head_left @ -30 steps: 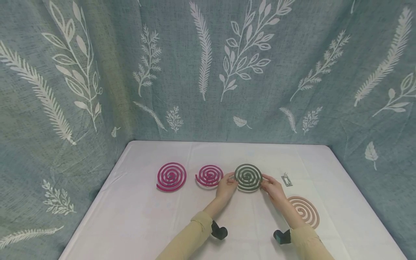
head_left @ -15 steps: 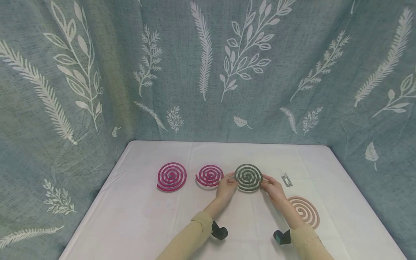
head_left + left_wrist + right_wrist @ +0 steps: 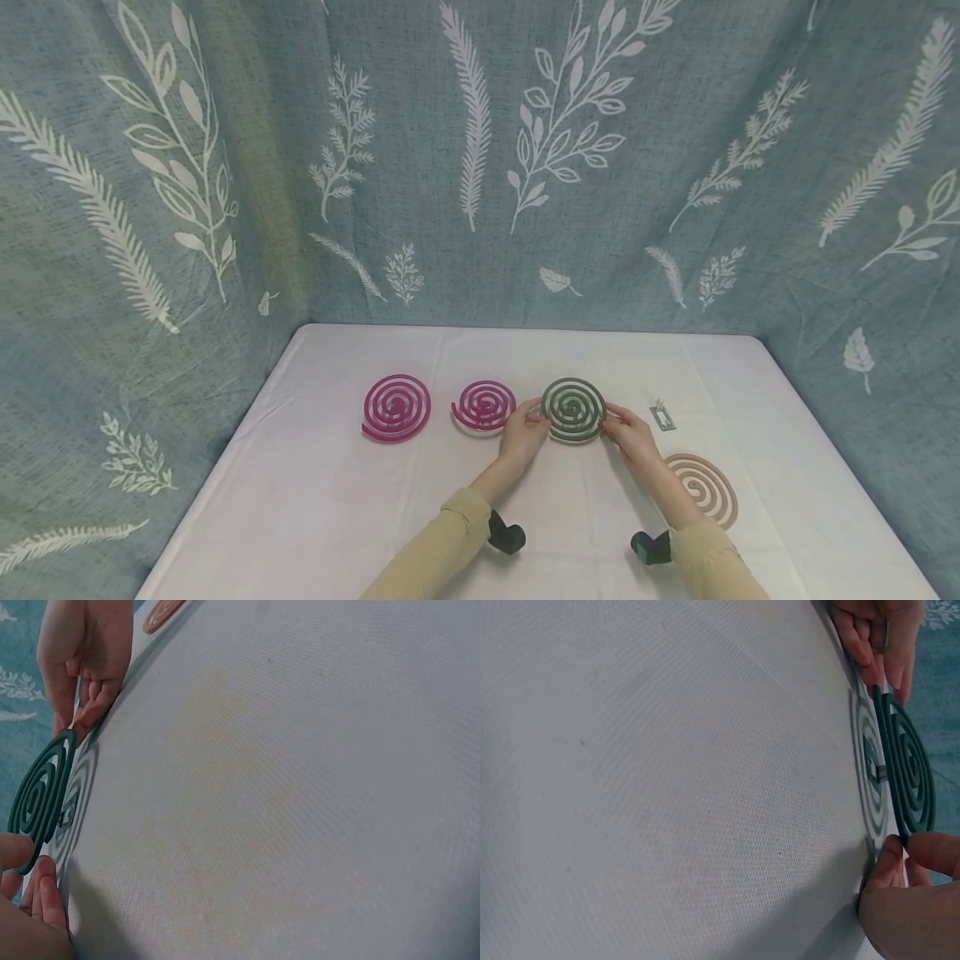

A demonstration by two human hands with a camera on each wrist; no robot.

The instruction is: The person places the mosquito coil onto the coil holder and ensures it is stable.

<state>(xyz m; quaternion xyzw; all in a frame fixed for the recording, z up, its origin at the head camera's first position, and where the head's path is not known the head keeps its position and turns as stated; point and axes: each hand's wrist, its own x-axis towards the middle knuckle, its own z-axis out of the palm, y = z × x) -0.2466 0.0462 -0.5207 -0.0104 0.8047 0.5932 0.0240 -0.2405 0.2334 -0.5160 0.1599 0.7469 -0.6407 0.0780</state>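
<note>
A dark green mosquito coil (image 3: 572, 408) lies level between both hands, raised over the table. My left hand (image 3: 522, 433) pinches its left edge, thumb above and fingers beneath. On the opposite edge, my right hand (image 3: 633, 437) pinches the coil in the same manner. A small metal stand (image 3: 881, 774) shows under the coil in the right wrist view, with the coil's shadow on the cloth around it. The head view hides this stand behind the coil. Close to the left hand is a magenta coil (image 3: 485, 406), its right edge near the fingers.
Another magenta coil (image 3: 396, 407) lies farther left. A loose metal stand (image 3: 662, 416) is to the right of the right hand. Partly covered by the right forearm, a brown coil (image 3: 708, 489) lies on the white tablecloth (image 3: 315, 500). A patterned blue curtain (image 3: 420, 167) surrounds the table.
</note>
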